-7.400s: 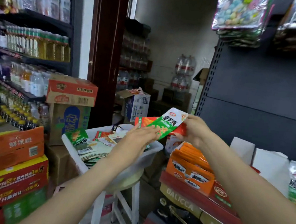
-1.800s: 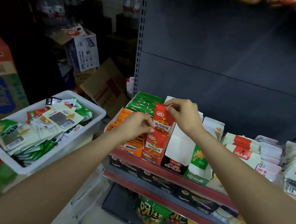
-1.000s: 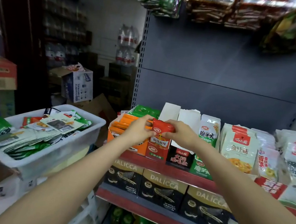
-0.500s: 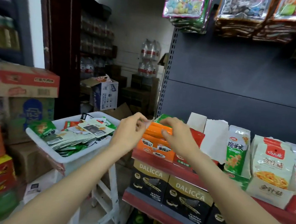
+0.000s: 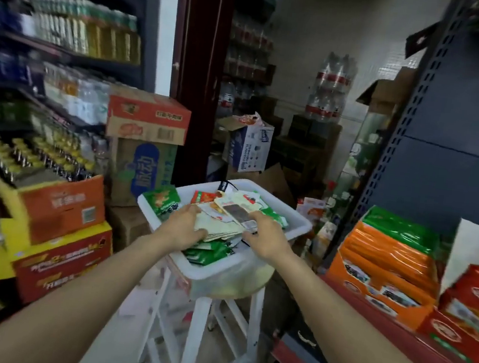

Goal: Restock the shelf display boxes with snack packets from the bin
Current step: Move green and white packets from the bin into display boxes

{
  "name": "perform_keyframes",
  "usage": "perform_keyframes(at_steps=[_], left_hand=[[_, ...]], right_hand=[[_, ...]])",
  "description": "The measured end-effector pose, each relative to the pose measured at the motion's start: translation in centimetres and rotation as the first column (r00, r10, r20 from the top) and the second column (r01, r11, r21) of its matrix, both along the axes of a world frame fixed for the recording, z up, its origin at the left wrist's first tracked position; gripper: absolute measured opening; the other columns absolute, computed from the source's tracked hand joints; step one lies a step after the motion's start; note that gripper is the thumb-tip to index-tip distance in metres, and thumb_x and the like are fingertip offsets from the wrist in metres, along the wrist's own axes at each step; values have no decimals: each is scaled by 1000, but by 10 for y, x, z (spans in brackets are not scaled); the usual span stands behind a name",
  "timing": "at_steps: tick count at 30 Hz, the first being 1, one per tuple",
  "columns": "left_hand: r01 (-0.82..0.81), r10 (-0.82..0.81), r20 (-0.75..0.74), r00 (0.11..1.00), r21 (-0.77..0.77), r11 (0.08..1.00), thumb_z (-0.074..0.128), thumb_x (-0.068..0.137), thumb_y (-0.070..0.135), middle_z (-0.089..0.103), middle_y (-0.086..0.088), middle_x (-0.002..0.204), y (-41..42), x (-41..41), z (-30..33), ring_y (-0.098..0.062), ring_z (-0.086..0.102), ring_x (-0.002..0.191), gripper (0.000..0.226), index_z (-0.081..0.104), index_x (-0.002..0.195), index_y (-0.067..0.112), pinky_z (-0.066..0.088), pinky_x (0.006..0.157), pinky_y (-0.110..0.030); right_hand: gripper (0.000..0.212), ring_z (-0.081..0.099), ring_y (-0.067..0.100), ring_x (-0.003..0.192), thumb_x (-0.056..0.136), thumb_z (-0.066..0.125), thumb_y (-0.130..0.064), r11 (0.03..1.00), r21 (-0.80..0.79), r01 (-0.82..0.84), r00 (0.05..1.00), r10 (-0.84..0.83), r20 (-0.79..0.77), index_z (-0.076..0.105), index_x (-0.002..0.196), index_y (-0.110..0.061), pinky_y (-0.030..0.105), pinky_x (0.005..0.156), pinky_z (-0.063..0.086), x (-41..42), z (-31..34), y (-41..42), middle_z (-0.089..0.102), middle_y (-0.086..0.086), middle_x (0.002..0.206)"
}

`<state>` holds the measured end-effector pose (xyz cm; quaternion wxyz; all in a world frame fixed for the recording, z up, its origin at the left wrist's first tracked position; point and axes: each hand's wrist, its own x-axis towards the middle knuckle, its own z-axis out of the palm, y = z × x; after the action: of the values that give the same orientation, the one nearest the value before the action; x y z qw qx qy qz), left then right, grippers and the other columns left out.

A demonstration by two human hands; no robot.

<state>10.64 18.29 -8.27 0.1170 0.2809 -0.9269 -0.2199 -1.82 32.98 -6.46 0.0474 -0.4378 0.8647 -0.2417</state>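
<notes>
Both hands have left the shelf boxes and now reach into the white bin (image 5: pixel 302 227) on its stool (image 5: pixel 197 328), so I take the last red packet as placed and a fresh pick as starting. From the head view, my left hand (image 5: pixel 181 228) lies on the pile of snack packets (image 5: pixel 220 224), fingers spread and relaxed, gripping nothing that I can see. My right hand (image 5: pixel 264 235) curls over the near edge of the pale packets, though I cannot tell whether it actually grasps one. On the right, the orange display box (image 5: pixel 384 273) and the red display box (image 5: pixel 469 321) wait on the shelf (image 5: pixel 394 338), well apart from the bin.
</notes>
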Motion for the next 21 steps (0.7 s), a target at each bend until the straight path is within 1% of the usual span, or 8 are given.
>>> perform_keyframes(at_steps=[2,5,7,10,13,15,18,21], left_hand=[[-44,45,50,998,-23,999,59,87,46,31,-15,147,-21,-5,-8,-30,30,134,76,27,144,7,28,106,-30],[-118,125,90,988,-84,989,59,75,67,24,-14,151,-41,-6,-18,-29,22,138,98,22,147,11,24,111,-34],[-175,177,1,984,-126,976,63,66,73,12,-13,155,-42,-5,-24,-29,11,143,112,15,148,14,18,115,-39],[-272,244,-143,959,-227,935,64,59,77,-9,-13,157,-38,-6,-27,-29,-10,145,127,1,150,15,2,117,-44],[-357,333,-131,934,-294,887,56,56,85,-25,-17,153,-43,-7,-25,-30,-24,141,135,-15,148,16,-7,115,-48],[-371,358,-97,929,-231,900,53,57,87,-12,-15,156,-45,-7,-23,-31,-13,144,134,-14,148,17,1,116,-50],[-360,346,-99,933,-195,912,52,69,79,27,-12,148,-44,-5,-22,-31,21,138,118,-5,150,14,22,111,-46],[-355,335,-159,929,-124,927,49,92,40,35,-16,141,-42,0,-19,-31,27,132,71,21,145,2,27,108,-40]], right_hand=[[58,39,29,129,91,59,-28,998,64,-26,1000,26,-5,35,141,-12,37,103,37,-12,-8,-21,40,11,143],[77,17,26,143,89,60,-41,973,185,-135,991,135,12,18,149,-17,36,113,21,-24,-15,-43,16,5,157],[84,7,23,146,87,58,-50,955,242,-171,985,165,47,12,151,-20,36,116,16,-28,-18,-55,6,2,159],[75,14,23,145,88,51,-57,910,371,-185,976,215,-42,21,150,-25,37,112,24,-29,-15,-66,14,2,158],[65,22,24,142,89,48,-57,872,448,-197,955,275,-114,30,146,-30,34,107,29,-26,-7,-71,22,2,156],[64,22,24,142,91,47,-55,851,485,-199,942,303,-145,30,147,-30,33,107,28,-23,-7,-72,23,4,156],[64,24,25,141,91,49,-53,849,488,-199,943,302,-139,30,147,-28,33,106,29,-22,-9,-74,24,5,155],[64,26,26,140,91,51,-51,853,482,-199,952,286,-113,31,146,-27,34,105,30,-22,-8,-75,25,5,155]])
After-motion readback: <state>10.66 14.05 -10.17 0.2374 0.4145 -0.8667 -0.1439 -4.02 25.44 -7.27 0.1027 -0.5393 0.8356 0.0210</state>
